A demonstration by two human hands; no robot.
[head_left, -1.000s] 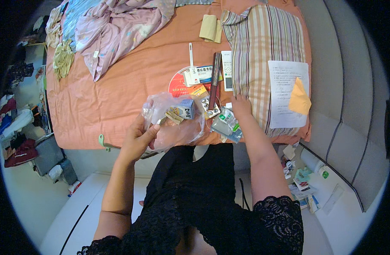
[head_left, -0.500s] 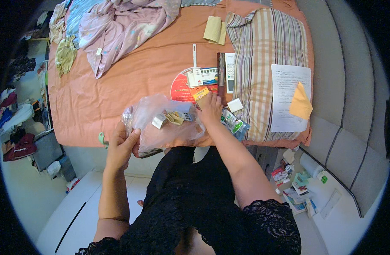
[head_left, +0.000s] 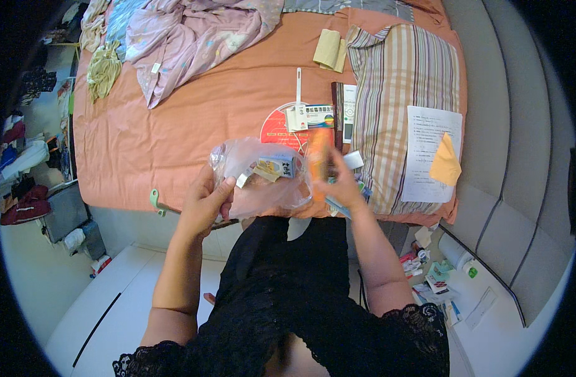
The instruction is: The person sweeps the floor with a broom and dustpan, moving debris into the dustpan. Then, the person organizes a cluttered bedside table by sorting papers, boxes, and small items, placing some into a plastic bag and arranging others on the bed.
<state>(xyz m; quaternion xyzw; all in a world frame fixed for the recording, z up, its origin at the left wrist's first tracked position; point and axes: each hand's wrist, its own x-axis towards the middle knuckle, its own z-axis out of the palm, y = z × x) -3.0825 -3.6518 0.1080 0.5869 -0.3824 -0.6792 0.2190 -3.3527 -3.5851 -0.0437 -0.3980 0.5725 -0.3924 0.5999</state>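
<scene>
My left hand [head_left: 206, 202] pinches the left edge of a clear plastic bag [head_left: 238, 151] at the bed's near edge. Through the film show a small blue-and-white printed packet [head_left: 283, 166], a crumpled yellowish piece and a small white piece. Just right of the bag, my right hand [head_left: 343, 182] grips a small orange box [head_left: 318, 154], upright and smeared by motion. A white charger plug [head_left: 353, 159] lies beyond that hand. Beneath the wrist, a packet with blue edges is partly hidden.
Behind the bag lie a round red fan [head_left: 278, 129], printed cards [head_left: 318, 115], a dark long case [head_left: 337, 113] and a white remote [head_left: 349, 113]. A striped pillow [head_left: 379, 81] and a written sheet [head_left: 420, 169] are at right. A pink blanket [head_left: 181, 44] covers the far left.
My right hand has lifted the orange box off the bed and brought it nearer, beside the bag. My left hand has shifted right with the bag, and the view has moved slightly.
</scene>
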